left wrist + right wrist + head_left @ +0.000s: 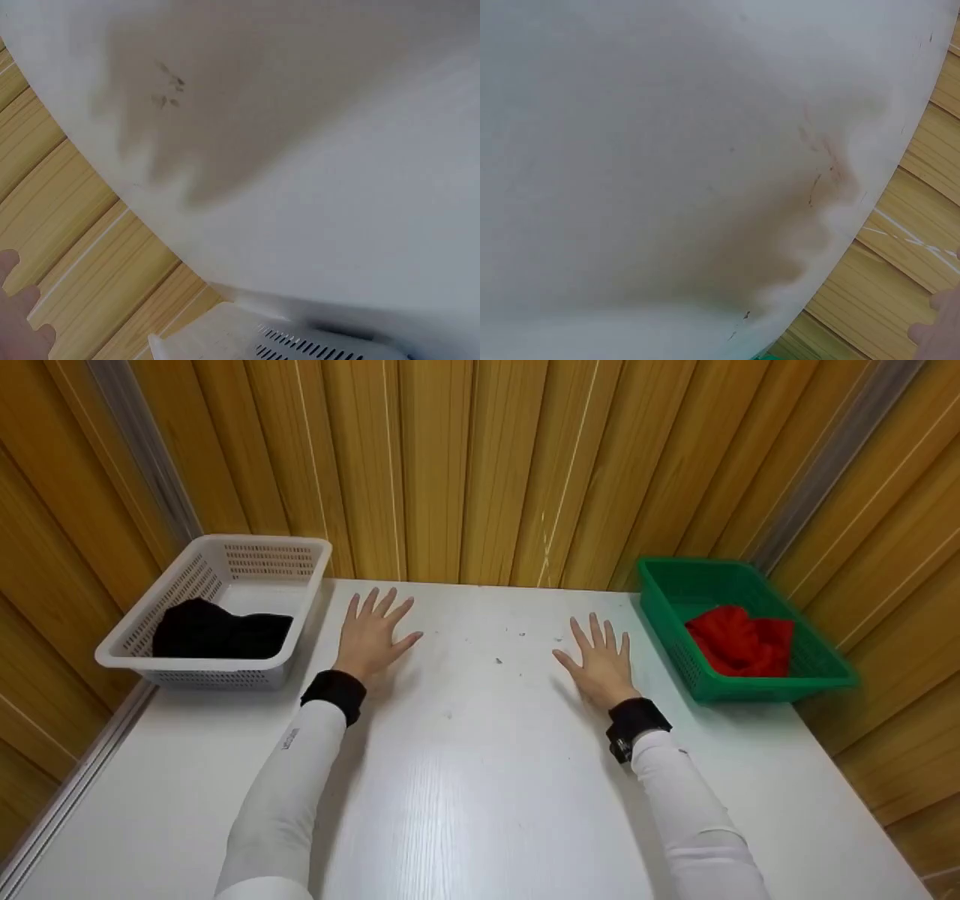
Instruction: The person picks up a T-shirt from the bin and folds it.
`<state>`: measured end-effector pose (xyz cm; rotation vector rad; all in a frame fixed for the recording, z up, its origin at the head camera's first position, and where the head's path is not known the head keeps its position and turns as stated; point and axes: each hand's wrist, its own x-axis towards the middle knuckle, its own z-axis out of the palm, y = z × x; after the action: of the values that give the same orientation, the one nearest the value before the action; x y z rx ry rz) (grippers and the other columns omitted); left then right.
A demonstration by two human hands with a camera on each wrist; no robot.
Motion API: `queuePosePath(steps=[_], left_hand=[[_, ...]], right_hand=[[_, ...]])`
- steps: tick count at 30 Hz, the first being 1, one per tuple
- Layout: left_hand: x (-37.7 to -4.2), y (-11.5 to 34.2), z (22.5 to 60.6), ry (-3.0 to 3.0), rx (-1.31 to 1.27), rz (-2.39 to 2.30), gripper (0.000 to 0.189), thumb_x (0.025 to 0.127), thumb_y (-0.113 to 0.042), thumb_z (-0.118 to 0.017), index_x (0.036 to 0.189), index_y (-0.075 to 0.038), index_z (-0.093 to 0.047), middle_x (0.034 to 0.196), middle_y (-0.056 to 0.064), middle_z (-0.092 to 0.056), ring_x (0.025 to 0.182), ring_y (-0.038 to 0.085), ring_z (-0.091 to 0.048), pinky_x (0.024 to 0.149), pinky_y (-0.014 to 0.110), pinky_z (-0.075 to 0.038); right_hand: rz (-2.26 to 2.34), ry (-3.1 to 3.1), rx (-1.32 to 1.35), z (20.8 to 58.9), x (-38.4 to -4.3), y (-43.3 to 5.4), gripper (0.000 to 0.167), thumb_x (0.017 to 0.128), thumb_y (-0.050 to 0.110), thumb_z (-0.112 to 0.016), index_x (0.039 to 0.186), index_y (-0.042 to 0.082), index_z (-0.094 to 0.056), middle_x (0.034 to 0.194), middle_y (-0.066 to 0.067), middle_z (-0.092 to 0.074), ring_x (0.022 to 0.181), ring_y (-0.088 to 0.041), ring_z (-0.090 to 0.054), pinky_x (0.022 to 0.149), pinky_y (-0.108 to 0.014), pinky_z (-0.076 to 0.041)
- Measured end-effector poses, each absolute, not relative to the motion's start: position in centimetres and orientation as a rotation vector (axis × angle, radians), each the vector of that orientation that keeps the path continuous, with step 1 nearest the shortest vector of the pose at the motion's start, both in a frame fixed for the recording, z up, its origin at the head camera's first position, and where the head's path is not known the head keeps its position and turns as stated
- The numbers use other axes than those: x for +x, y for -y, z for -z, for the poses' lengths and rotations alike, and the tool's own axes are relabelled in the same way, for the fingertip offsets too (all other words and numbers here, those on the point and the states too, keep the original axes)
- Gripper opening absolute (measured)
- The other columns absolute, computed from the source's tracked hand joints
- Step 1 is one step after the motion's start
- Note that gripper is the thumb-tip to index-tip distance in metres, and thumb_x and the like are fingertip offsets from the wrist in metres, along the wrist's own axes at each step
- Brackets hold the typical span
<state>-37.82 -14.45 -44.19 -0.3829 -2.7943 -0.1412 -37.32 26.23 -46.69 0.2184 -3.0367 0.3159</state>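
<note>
My left hand (369, 637) is held over the white table with its fingers spread, just right of a white basket (217, 664). Inside that basket lies a black cloth (217, 631). On the other side my right hand (602, 664) also has spread fingers and holds nothing, a little left of a green basket (750, 688). A bunched red cloth (739, 641) lies in the green basket. Each wrist view catches only part of its hand at a lower corner, with a hand-shaped shadow on the tabletop.
The white tabletop (480, 750) has small dark marks between the hands. Yellow wood-look panels (450, 472) stand behind the table and along both sides. Grey metal posts (150, 442) rise at the back corners.
</note>
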Motion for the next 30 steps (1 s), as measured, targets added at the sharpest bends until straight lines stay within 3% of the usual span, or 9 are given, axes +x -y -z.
queuePosePath(steps=[8, 20, 30], left_hand=[[-37.7, 19.0, 42.0, 2.764, -0.315, 0.153, 0.068, 0.101, -0.057, -0.053, 0.156, -0.019, -0.045, 0.163, 0.018, -0.042, 0.153, 0.043, -0.034, 0.127, 0.063, -0.022], [-35.6, 27.0, 39.9, 2.650, -0.067, 0.160, 0.053, 0.100, -0.039, -0.061, 0.142, -0.007, -0.057, 0.141, 0.028, -0.059, 0.133, 0.051, -0.052, 0.115, 0.067, -0.037], [-33.8, 31.2, 40.1, 3.050, 0.198, 0.229, 0.073, 0.101, -0.052, -0.046, 0.152, 0.000, -0.042, 0.148, 0.041, -0.041, 0.135, 0.066, -0.036, 0.115, 0.076, -0.026]], right_hand=[[-0.308, 3.006, 0.231, 46.5, -37.3, -26.2, 0.080, 0.104, 0.064, -0.038, 0.166, 0.020, -0.013, 0.174, -0.019, -0.004, 0.161, -0.045, -0.002, 0.127, -0.068, 0.004], [-0.327, 3.013, 0.226, 46.8, -37.1, -26.8, 0.080, 0.104, 0.063, -0.038, 0.167, 0.021, -0.011, 0.174, -0.019, -0.003, 0.161, -0.046, -0.002, 0.127, -0.068, 0.004], [-0.302, 3.016, 0.228, 47.1, -36.9, -27.0, 0.080, 0.104, 0.062, -0.039, 0.166, 0.019, -0.013, 0.174, -0.020, -0.005, 0.160, -0.047, -0.005, 0.127, -0.068, 0.002]])
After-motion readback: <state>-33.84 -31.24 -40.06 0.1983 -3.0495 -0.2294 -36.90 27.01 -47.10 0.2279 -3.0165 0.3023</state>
